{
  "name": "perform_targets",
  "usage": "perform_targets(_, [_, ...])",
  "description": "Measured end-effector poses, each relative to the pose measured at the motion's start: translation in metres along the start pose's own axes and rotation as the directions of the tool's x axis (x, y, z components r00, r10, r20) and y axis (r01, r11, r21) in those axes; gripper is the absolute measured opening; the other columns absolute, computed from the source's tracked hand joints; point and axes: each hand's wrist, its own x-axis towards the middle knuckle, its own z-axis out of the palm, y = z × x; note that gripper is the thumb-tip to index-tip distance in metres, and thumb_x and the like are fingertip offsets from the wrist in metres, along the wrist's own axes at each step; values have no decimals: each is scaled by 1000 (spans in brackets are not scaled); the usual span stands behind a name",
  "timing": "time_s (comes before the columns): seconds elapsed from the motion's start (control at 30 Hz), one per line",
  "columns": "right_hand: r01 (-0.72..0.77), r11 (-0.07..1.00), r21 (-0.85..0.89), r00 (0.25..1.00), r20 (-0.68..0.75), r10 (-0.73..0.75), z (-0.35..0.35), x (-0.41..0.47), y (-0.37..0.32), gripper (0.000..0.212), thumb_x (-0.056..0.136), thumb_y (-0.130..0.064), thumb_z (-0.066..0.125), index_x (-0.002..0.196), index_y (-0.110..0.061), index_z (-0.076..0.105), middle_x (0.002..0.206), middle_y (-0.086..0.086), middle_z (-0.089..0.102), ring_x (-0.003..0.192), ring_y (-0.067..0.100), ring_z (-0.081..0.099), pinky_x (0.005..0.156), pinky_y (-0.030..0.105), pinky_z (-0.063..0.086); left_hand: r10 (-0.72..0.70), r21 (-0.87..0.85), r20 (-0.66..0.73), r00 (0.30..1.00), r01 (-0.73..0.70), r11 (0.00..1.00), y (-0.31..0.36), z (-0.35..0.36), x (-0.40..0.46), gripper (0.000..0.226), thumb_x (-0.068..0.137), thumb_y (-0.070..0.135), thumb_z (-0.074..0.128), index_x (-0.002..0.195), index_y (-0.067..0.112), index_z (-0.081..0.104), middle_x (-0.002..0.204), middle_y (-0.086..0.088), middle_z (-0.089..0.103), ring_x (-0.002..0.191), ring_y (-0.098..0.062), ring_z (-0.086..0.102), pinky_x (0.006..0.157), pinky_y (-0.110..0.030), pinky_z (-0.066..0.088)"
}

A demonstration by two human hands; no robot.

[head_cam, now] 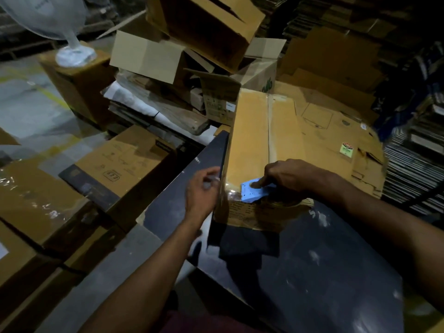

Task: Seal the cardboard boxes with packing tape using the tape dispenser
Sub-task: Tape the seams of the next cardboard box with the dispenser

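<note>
Here, my right hand (292, 176) grips the light blue plastic tape dispenser (255, 192), fingers curled over its top and one fingertip pushed into the round hole in its side plate, and holds it against the near top edge of the long brown cardboard box (252, 140). The box lies lengthwise away from me on the dark, scuffed tabletop (312, 272), its two top flaps closed and a strip of clear tape (271, 131) running down the seam between them; the dispenser sits right where that seam meets the near end, just over the corner onto the printed front face. My left hand (204, 188) is at the box's near left corner, fingers loosely bent beside the edge; the hand is blurred, so I cannot tell whether it is pinching a bit of tape or merely touching the cardboard. Beyond the box lie flattened brown cartons (336, 131), one bearing a small green sticker. To the left, off the table, closed cardboard boxes (125, 164) stand on the floor, some with glossy tape across their tops. Further back, open empty cartons (204, 27) are heaped up, and a white fan wrapped in clear plastic (60, 22) stands on another box.
</note>
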Motion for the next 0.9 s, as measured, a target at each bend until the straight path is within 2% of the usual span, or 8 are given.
perform_targets(0.1, [-137, 982, 132, 990, 64, 129, -2, 8, -2, 47, 104, -52, 51, 141, -26, 62, 131, 7, 60, 114, 30, 61, 89, 37, 47, 392, 343, 416, 821, -541, 768, 21, -6, -12, 62, 81, 24, 59, 142, 24, 63, 145, 3, 63, 124, -16, 63, 103, -31, 50])
perform_targets(0.2, [-224, 916, 334, 973, 123, 193, -3, 14, -2, 42, 94, -49, 68, 110, -11, 76, 92, 6, 70, 80, 25, 64, 73, 32, 48, 382, 470, 658, 649, -751, 464, 1, -11, -14, 90, 68, 26, 75, 154, 17, 50, 163, -4, 43, 146, -21, 47, 93, -32, 56])
perform_targets(0.3, [-306, 870, 387, 948, 203, 244, 5, 9, 11, 33, 92, -47, 71, 88, -14, 74, 77, 4, 74, 69, 23, 69, 69, 32, 53, 410, 473, 683, 605, -793, 383, -5, -16, -4, 98, 57, 28, 85, 150, 19, 56, 159, 1, 49, 141, -13, 51, 70, -23, 58])
perform_targets(0.53, [-356, 906, 231, 932, 158, 326, 86, -31, 99, 17, 89, -65, 66, 79, -68, 52, 73, -25, 60, 53, -6, 52, 46, 15, 40, 290, 543, 682, 672, -730, 415, 0, -11, -5, 87, 73, 45, 40, 159, 30, 43, 167, 12, 33, 148, -5, 40, 77, -32, 59])
perform_targets(0.63, [-300, 940, 166, 952, 116, 283, 65, -38, 76, 6, 95, -53, 66, 93, -49, 62, 81, -11, 60, 57, -1, 49, 53, 22, 43, 283, 589, 654, 702, -707, 392, 22, -7, -14, 83, 71, 50, 45, 149, 24, 57, 160, 5, 48, 138, -16, 56, 89, -40, 61])
perform_targets(0.7, [-315, 922, 224, 946, 156, 285, 49, -36, 64, 24, 97, -50, 66, 87, -28, 63, 82, -4, 62, 65, 12, 58, 64, 27, 49, 331, 595, 647, 687, -726, 344, 36, 9, -24, 78, 73, 52, 51, 142, 18, 62, 153, -2, 56, 132, -23, 61, 102, -44, 56])
perform_targets(0.83, [-289, 914, 284, 954, 161, 252, 50, -38, 64, 34, 99, -45, 65, 83, -15, 65, 79, 1, 68, 64, 19, 62, 64, 26, 45, 363, 495, 718, 593, -803, 332, 42, 65, -48, 88, 83, 55, 51, 159, 12, 41, 166, -9, 37, 151, -22, 39, 128, -39, 25])
perform_targets(0.9, [-250, 941, 229, 963, 158, 217, 51, -40, 66, 37, 97, -43, 69, 76, -13, 66, 74, 2, 65, 65, 23, 61, 68, 30, 50, 344, 506, 734, 585, -810, 298, 27, 80, -50, 90, 85, 57, 52, 160, 10, 38, 167, -12, 33, 153, -24, 37, 127, -42, 27])
